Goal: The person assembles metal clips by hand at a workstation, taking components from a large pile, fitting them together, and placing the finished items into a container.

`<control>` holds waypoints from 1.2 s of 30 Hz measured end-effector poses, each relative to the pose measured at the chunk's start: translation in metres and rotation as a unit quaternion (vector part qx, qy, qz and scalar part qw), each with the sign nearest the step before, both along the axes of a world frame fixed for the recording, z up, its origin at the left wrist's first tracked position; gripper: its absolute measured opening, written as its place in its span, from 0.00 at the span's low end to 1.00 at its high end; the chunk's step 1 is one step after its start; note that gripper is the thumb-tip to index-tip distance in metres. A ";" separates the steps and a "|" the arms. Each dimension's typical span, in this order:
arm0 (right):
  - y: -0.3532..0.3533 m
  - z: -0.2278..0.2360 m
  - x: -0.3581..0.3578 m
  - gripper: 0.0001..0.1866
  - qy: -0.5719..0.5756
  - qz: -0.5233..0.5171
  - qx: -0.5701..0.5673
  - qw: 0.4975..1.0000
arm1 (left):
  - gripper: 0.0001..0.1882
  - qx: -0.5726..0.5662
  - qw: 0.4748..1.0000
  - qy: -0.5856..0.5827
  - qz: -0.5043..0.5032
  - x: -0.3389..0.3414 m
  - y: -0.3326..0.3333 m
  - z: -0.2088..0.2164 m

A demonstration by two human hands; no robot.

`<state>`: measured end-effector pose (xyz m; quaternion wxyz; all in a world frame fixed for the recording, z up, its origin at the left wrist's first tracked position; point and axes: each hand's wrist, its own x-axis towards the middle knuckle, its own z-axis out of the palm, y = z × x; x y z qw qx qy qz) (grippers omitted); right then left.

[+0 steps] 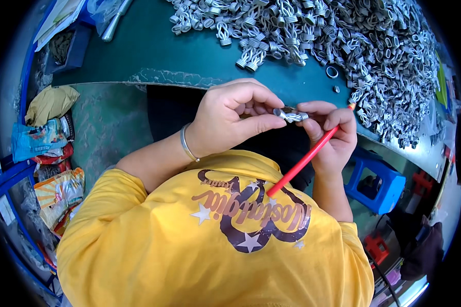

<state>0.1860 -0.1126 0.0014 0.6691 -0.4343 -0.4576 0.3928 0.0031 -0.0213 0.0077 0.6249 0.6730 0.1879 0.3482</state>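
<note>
while our left hand (230, 120) curls its fingers and thumb shut around one end of a small silver metal piece (291, 115), our right hand (335, 135) meets it from the 3 o'clock side, fingertips closed on the other end. the same right hand also has a red pencil (302, 162) tucked in its grip, the long shaft slanting down toward 7 o'clock over our yellow shirt (215, 245). the piece sits in the air between both hands, just below the edge of the green table (153, 56), not resting on anything.

up at 12 to 2 o'clock a big heap of silver metal pieces (343, 41) like it covers the table, and a single metal ring (332, 71) lies apart near the edge. as far as we can judge, the work is on one piece out of very many; we cannot tell which of the heap are already handled and which are waiting, since no sorted pile shows. a metal bangle (187, 145) sits on our left wrist. at 9 o'clock snack bags (41, 140) are stuffed in a blue rack; at 4 o'clock stands a blue stool (376, 184).
</note>
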 end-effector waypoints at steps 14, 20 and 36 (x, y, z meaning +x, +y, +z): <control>-0.003 -0.003 -0.005 0.19 -0.102 -0.017 0.064 0.993 | 0.15 -0.087 0.995 -0.040 0.019 0.000 -0.006 -0.004; -0.003 -0.004 -0.006 0.20 -0.161 -0.035 0.042 0.985 | 0.13 -0.052 0.998 -0.035 0.028 -0.001 -0.004 -0.005; 0.067 0.005 0.010 0.15 -0.417 -0.152 0.057 0.894 | 0.12 0.182 0.965 0.188 0.004 -0.025 -0.007 -0.036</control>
